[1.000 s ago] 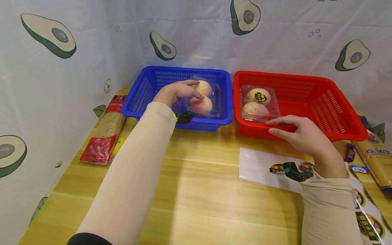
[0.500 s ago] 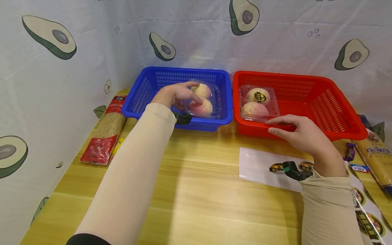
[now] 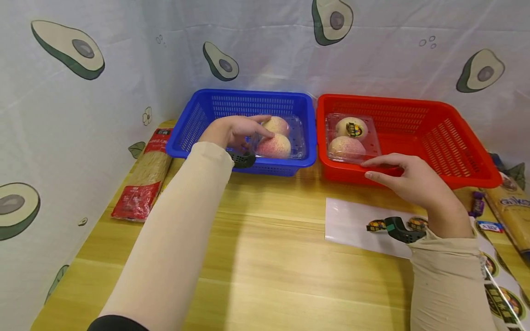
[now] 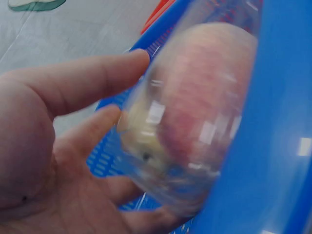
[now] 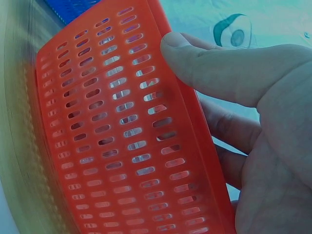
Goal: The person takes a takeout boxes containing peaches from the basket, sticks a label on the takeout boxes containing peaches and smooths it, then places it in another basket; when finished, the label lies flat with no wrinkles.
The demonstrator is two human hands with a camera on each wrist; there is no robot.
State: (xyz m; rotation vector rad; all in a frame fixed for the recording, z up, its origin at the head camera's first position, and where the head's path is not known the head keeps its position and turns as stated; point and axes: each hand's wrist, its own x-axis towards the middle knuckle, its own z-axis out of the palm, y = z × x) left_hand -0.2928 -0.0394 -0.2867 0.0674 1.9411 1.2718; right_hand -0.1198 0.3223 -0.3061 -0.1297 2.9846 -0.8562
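Note:
In the head view, my left hand [image 3: 240, 129] is inside the blue basket [image 3: 242, 93], at the left end of a clear plastic box of two peaches [image 3: 274, 145]. Its fingers look spread and loose around the box's end. Close up in the left wrist view, the thumb and a finger lie beside the box [image 4: 207, 92], while lower fingers pass partly behind it. My right hand [image 3: 407, 179] holds the front rim of the red basket [image 3: 414, 102], thumb outside and fingers over the edge. Another clear box of two peaches [image 3: 347, 148], one bearing a round black sticker, sits in that basket's left part.
A noodle packet [image 3: 142, 177] lies left of the blue basket. Sticker sheets [image 3: 352, 225] lie in front of the red one. A yellow pasta bag [image 3: 513, 209] and small wrapped sweets [image 3: 477, 204] are at the right. A patterned curtain [image 3: 269, 46] stands behind.
The peach box in the blue basket has sunk and settled slightly to the right. My left hand has drawn back a little to the left. My right hand stays on the rim.

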